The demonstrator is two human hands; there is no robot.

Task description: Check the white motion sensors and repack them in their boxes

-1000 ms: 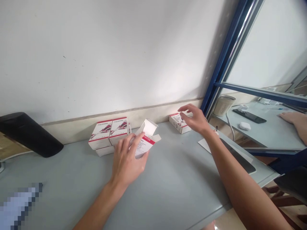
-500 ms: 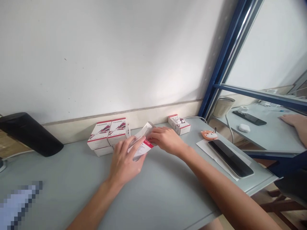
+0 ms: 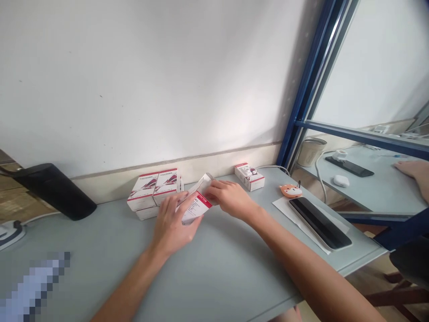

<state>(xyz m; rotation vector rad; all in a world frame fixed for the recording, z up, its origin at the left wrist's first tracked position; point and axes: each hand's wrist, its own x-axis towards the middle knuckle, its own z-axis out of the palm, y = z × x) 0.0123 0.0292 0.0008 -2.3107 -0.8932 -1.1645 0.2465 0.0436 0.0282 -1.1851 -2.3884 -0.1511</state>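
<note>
My left hand [image 3: 172, 223] is wrapped round a small white carton with a red band [image 3: 195, 206], holding it tilted just above the grey table [image 3: 214, 273]. My right hand [image 3: 228, 197] rests at the carton's open far end, fingers curled against its flap; whether they hold anything is hidden. Behind the carton lies a stack of similar red-and-white boxes [image 3: 154, 187] against the wall. Another such box [image 3: 250, 176] with small white items on top sits to the right.
A dark phone [image 3: 320, 217] lies on white paper beside an orange animal-shaped charm [image 3: 291, 191]. A black object [image 3: 55, 191] lies at the left. Beyond the blue frame [image 3: 301, 89], another person's hand [image 3: 414, 172] rests on a second table with a cup, phone and white case.
My right hand came back from the far box to the open end of the carton and now presses at its flap. My left hand kept its hold.
</note>
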